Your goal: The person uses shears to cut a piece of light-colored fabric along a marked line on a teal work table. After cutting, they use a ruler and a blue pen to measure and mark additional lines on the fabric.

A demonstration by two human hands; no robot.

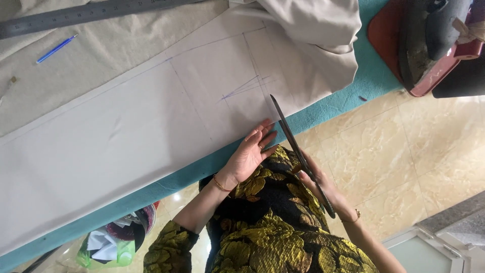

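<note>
One scissors (298, 151), one pen (55, 48), one ruler (86, 12), perhaps one iron (429, 45).

Head camera, looking steeply down (close) at table (348, 101) edge

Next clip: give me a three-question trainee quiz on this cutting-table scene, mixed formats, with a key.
1. True or false: the left hand lies flat on the white fabric near the table's edge.
2. Multiple choice: the right hand holds A) a blue pen, B) scissors, C) a metal ruler.
3. Fill in: the scissors point along a ____ line drawn on the fabric.

Key
1. True.
2. B. The blue pen and metal ruler lie untouched at the far side.
3. Blue; the blades meet the cloth at its edge.
</note>
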